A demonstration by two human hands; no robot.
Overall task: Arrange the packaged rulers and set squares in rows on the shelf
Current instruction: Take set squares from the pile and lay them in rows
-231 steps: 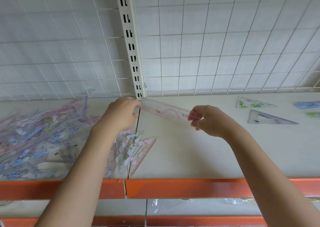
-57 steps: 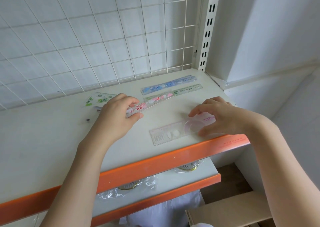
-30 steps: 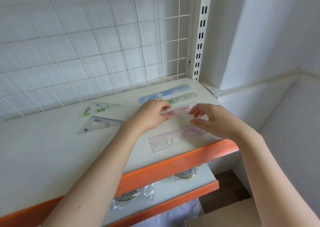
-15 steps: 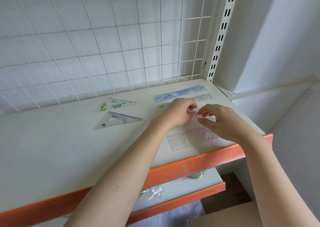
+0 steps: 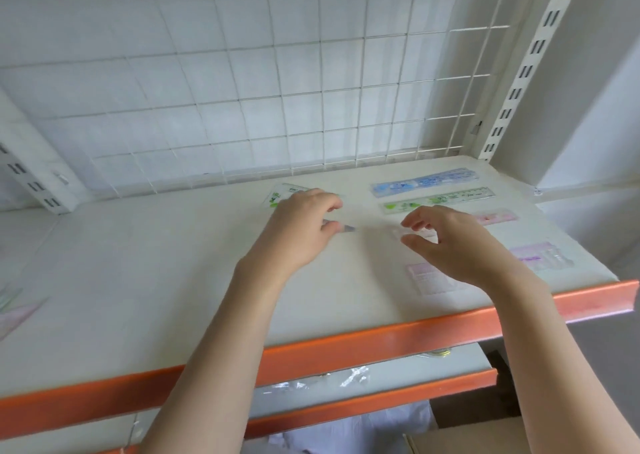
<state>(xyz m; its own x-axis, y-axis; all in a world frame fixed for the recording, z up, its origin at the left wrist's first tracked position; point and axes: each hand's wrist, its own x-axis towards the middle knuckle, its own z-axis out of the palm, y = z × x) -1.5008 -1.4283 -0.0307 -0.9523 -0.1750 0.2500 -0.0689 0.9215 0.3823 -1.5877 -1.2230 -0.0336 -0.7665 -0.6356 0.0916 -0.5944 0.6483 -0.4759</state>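
A: Count on the white shelf with the orange front lip?

B: I see four packaged rulers in a column at the right end. From the back: a blue patterned clear plastic ruler, a green-printed clear ruler, a pink-printed clear ruler, and a wider pink-and-purple stencil ruler nearest the lip. The first three lie flat, roughly parallel, near each other. The stencil one sits apart from them, partly under my right wrist.

A: Set squares?

B: Two that I can count. A green-printed clear triangular set square at the back, mostly behind my left hand. A second clear set square with a dark tip pokes out from under that hand's fingers. More packaged pieces at the far left edge, pink and green; too cut off to count.

A: Hands?

B: Left hand has fingers curled, thumb and fingers pinching the dark-tipped set square at its corner. Right hand hovers just beside it, fingers bent and spread, thumb apart from them, gripping nothing I can make out. There's blur between the two hands.

A: Background?

B: White wire grid panel behind, one slotted white upright at the right, another at the left. One lower orange-edged shelf with clear wrapping on it.
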